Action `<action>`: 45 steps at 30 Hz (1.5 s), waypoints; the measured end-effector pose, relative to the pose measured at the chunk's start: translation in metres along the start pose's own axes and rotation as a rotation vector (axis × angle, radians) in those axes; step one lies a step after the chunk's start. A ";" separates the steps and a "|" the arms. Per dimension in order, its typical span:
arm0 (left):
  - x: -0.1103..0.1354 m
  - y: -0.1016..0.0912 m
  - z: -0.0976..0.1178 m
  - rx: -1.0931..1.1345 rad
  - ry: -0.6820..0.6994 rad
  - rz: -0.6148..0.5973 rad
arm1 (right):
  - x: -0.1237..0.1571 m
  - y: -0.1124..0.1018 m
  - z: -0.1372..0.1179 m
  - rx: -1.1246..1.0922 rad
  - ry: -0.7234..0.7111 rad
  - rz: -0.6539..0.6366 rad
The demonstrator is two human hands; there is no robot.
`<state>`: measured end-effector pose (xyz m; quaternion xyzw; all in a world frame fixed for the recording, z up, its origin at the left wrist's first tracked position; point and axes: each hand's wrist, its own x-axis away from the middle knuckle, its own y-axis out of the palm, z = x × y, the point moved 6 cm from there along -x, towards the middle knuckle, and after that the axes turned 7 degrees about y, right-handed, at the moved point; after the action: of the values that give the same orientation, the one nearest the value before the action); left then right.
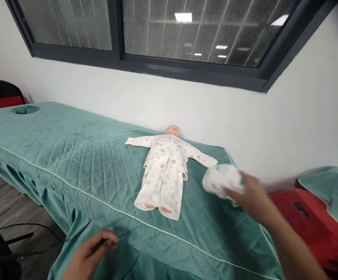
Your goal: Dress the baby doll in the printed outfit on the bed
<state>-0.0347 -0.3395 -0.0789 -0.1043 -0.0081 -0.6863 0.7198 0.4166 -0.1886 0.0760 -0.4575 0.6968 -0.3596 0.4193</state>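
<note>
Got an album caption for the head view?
The right hand holds a rounded white bundle near a baby doll in printed white clothes on green quilted fabric.

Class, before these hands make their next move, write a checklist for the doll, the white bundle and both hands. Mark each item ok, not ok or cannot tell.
1. Doll lying on its back on the green cover: ok.
2. White bundle in the grip of the right hand: ok, beside the doll.
3. Left hand free: ok, loosely curled near the cover's front edge, with nothing seen in it.
4. White bundle opened out: not ok, it is bunched up.
5. Doll's top fastened: cannot tell, too small to see.
</note>
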 end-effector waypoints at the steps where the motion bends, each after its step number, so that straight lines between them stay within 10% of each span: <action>1: -0.004 0.007 0.007 0.016 0.019 -0.012 | -0.003 0.029 0.011 0.107 0.043 -0.134; 5: -0.021 0.032 0.025 0.036 0.105 -0.131 | -0.009 0.077 0.046 0.250 0.094 -0.290; 9: -0.039 0.034 0.037 0.050 0.148 -0.168 | -0.009 0.051 0.045 0.235 -0.030 -0.320; 16: -0.116 0.020 0.123 0.148 0.278 0.216 | -0.029 -0.004 -0.086 -0.180 -0.237 0.004; 21: -0.232 0.067 0.185 0.000 0.482 0.164 | -0.095 0.058 -0.156 -0.666 -0.224 -0.006; 28: -0.356 0.129 0.205 -0.218 0.625 -0.068 | -0.134 0.164 -0.147 -0.842 -0.016 -0.091; 45: -0.361 0.142 0.204 -0.269 0.730 -0.206 | -0.136 0.167 -0.153 -0.624 -0.125 -0.212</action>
<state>0.1115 0.0545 0.0454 0.0542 0.3277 -0.7417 0.5827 0.2523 0.0105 0.0225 -0.6551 0.6946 -0.1420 0.2612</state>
